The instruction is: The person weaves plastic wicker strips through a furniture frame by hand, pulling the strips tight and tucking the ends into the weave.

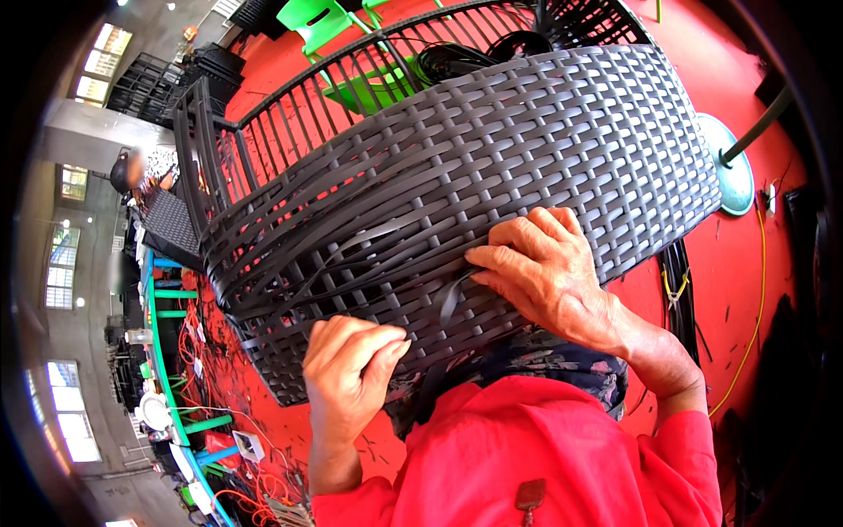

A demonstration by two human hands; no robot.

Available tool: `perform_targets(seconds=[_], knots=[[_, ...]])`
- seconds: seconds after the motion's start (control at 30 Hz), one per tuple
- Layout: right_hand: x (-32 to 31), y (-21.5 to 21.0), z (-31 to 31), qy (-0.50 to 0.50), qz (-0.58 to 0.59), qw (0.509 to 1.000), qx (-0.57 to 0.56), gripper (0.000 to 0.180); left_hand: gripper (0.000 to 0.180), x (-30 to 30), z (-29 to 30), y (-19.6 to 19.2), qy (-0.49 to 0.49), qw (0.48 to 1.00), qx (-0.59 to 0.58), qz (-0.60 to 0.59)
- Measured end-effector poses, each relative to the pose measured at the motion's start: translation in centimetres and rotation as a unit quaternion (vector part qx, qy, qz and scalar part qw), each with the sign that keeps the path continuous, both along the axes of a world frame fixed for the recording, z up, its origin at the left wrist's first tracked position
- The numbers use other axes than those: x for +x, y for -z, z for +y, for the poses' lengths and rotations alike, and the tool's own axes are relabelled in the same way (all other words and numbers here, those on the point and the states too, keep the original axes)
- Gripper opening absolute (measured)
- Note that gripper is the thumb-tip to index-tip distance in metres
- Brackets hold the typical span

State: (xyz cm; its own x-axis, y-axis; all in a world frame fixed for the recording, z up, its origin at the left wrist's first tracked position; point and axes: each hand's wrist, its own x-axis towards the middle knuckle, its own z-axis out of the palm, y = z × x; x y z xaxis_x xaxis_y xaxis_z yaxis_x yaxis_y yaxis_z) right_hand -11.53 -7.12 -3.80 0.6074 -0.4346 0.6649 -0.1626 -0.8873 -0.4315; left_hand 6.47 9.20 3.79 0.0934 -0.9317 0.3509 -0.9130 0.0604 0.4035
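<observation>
Across my lap lies a large dark grey woven wicker panel point(562, 132), part of a furniture frame with a slatted side point(281, 132). Its right part is tightly woven. Toward the left, long loose strips point(272, 228) run over bare gaps in the weave. My right hand point(553, 277) is closed in a pinch at the panel's middle, on a thin flat plastic strip point(450, 300) that curls below the fingertips. Near the lower left edge, my left hand point(342, 364) has thumb and forefinger pressed together; whatever lies between them cannot be made out.
Coiled black strips point(457, 60) lie behind the panel, near a green chair point(314, 25). On the right stand a pole with a round pale-blue base point(736, 176) and a tied strip bundle point(674, 285). A yellow cable point(757, 325) crosses the red floor. Another person point(130, 171) is at far left.
</observation>
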Motion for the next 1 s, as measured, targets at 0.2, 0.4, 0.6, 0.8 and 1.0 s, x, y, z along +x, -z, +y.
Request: perform_targets(seconds=[0.2,0.4,0.6,0.8,1.0], knots=[[-1.2,0.1,-0.6,-0.019,0.009,0.999,0.033,0.016,0.022,1.4,-0.4,0.7,-0.105,0.981,-0.036,-0.161],[-1.0,-0.7,-0.3,-0.026,0.024,0.999,0.011,0.021,0.014,4.8,3.5,-0.9,-0.115,0.984,-0.103,0.089],[-1.5,0.0,-0.2,-0.01,0.045,0.998,0.038,0.023,0.015,9.4,12.4,0.3,-0.269,0.869,-0.323,0.26],[-1.7,1.0,-0.5,-0.009,0.042,0.998,0.053,0.02,0.018,13.8,15.0,9.2,-0.346,0.759,-0.267,0.483],[-2.8,1.6,-2.0,0.012,0.069,0.994,0.08,0.012,0.025,15.6,12.4,15.4,-0.243,0.718,-0.173,0.629]])
